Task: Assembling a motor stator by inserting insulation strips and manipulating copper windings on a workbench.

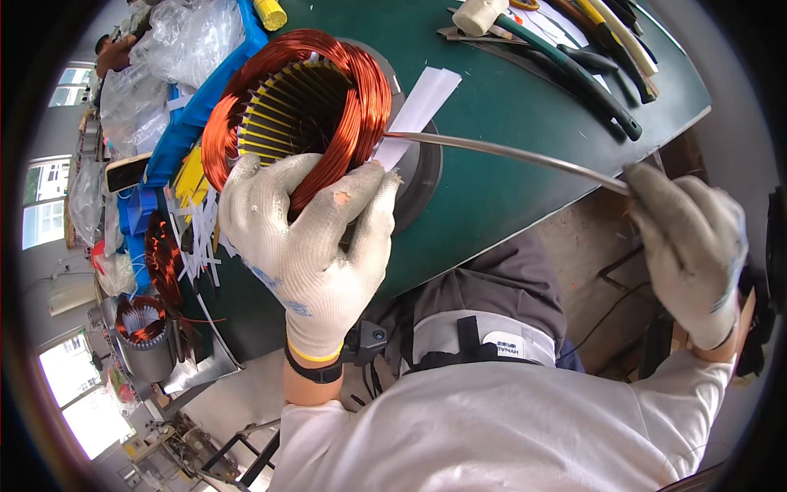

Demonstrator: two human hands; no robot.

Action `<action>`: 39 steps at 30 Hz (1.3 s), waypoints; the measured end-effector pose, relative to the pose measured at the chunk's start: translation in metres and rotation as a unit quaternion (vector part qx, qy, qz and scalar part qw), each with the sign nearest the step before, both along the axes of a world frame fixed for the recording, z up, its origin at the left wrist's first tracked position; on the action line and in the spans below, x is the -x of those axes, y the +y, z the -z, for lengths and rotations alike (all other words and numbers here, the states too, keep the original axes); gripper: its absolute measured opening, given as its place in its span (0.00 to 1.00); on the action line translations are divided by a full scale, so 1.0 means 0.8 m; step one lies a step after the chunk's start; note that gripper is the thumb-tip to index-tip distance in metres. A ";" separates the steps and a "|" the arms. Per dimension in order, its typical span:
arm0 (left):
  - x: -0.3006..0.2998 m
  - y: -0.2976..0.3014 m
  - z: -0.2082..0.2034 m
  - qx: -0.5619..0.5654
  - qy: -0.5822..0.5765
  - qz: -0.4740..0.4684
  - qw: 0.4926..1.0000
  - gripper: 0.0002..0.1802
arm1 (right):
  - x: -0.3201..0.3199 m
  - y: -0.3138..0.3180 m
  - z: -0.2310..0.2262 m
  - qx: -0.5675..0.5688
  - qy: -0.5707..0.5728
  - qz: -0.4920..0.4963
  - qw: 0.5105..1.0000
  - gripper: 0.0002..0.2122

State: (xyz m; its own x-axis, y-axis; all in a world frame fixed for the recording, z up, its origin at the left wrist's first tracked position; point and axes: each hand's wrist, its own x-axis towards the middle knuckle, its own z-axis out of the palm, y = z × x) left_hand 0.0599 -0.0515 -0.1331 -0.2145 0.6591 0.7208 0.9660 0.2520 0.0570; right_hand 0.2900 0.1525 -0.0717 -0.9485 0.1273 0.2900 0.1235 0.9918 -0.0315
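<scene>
A motor stator with a thick ring of copper winding (370,94) stands on a dark round base (424,176) on the green table. Yellow-edged slots line its inside. My left hand (307,234), in a white knit glove, grips the near side of the winding, fingertips beside a white paper strip (433,92). That strip slants against the coil's right side. My right hand (687,242), also gloved, is closed round the right end of a thin metal rod (512,150). The rod's other end reaches the coil beside the strip; its exact tip is hard to see.
A white-headed mallet (479,15) and several long-handled tools (602,94) lie at the far right. Along the left are a blue bin (193,111) with plastic bags, yellow strips (191,176), white strips (195,246), a phone (127,173) and another stator (146,336).
</scene>
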 end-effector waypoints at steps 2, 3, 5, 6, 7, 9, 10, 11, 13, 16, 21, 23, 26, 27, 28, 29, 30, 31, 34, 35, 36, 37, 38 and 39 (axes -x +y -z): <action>-0.005 0.007 0.008 -0.006 0.000 -0.003 1.000 0.10 | 0.005 -0.010 0.038 0.125 0.082 0.035 0.988 0.13; -0.005 0.007 0.009 -0.009 0.009 -0.007 1.000 0.10 | 0.007 -0.011 0.057 0.194 0.080 0.057 0.976 0.11; -0.001 0.004 0.005 -0.007 0.026 0.010 1.000 0.10 | 0.016 0.006 0.087 0.186 0.105 0.041 0.976 0.10; -0.001 0.003 0.005 -0.008 0.018 0.026 0.999 0.10 | 0.013 0.010 0.104 0.170 0.125 0.039 0.977 0.09; -0.004 0.003 -0.001 -0.005 0.008 0.039 0.999 0.10 | 0.008 0.009 0.131 0.282 0.128 0.050 0.949 0.09; -0.006 0.005 -0.006 0.015 0.003 0.049 0.999 0.11 | 0.014 0.017 0.149 0.437 0.113 0.033 0.892 0.09; 0.000 0.004 -0.001 0.018 0.000 0.048 0.999 0.10 | 0.015 0.024 0.142 0.437 0.124 0.031 0.890 0.09; 0.002 -0.005 0.003 0.025 -0.005 0.040 0.999 0.10 | 0.017 0.023 0.125 0.426 0.090 0.029 0.900 0.09; 0.011 -0.006 0.004 0.025 -0.002 0.035 0.999 0.09 | 0.023 0.028 0.119 0.407 0.064 0.024 0.911 0.09; 0.007 -0.022 -0.006 0.037 0.001 0.046 0.998 0.09 | 0.017 0.011 0.130 0.443 0.071 0.048 0.893 0.09; 0.038 -0.037 -0.002 0.049 -0.026 0.111 0.992 0.08 | -0.011 -0.022 0.093 0.288 0.103 0.027 0.952 0.09; 0.053 -0.059 -0.005 0.058 -0.047 0.107 0.991 0.08 | -0.033 -0.016 0.052 0.243 0.073 0.047 0.966 0.10; 0.027 -0.049 -0.003 -0.015 0.036 0.048 0.998 0.10 | -0.071 -0.003 0.055 0.203 0.149 0.094 0.963 0.12; 0.015 -0.044 -0.007 0.004 0.117 0.022 0.993 0.11 | -0.081 0.000 0.050 0.194 0.146 0.102 0.965 0.12; 0.003 -0.032 -0.007 -0.004 0.176 0.010 0.984 0.10 | -0.083 0.000 0.046 0.196 0.144 0.118 0.963 0.12; -0.008 -0.015 -0.014 0.032 0.203 -0.002 0.979 0.10 | -0.079 0.002 0.048 0.183 0.153 0.106 0.965 0.11; -0.011 0.000 -0.016 0.066 0.226 -0.015 0.972 0.09 | -0.072 0.004 0.047 0.167 0.160 0.094 0.968 0.11; -0.006 0.010 -0.007 0.045 0.215 0.000 0.975 0.09 | -0.068 0.004 0.044 0.168 0.159 0.091 0.969 0.11; -0.003 0.015 0.000 -0.005 0.092 0.014 0.996 0.11 | -0.057 0.006 0.030 0.148 0.080 0.060 0.984 0.13; -0.007 0.009 -0.004 0.035 0.068 0.001 0.997 0.11 | -0.049 0.003 0.020 0.116 0.065 0.051 0.990 0.14; -0.009 0.004 -0.010 0.076 0.044 -0.013 0.996 0.11 | -0.043 0.000 0.014 0.084 0.050 0.043 0.994 0.14; -0.010 -0.001 -0.012 0.078 0.042 -0.011 0.996 0.11 | -0.041 -0.001 0.014 0.117 0.041 0.055 0.991 0.15; -0.010 -0.005 -0.015 0.094 0.018 -0.027 0.995 0.11 | -0.039 -0.002 0.012 0.115 0.040 0.053 0.991 0.15; -0.009 -0.008 -0.015 0.110 -0.007 -0.042 0.993 0.11 | -0.037 -0.003 0.010 0.098 0.031 0.053 0.993 0.15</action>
State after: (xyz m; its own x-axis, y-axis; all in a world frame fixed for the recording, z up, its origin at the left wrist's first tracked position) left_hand 0.0668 -0.0580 -0.1207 -0.2849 0.7799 0.5573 0.9403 0.3404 0.0042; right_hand 0.3196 0.1501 -0.0800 -0.9075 0.2859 0.3077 0.2194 0.9473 -0.2332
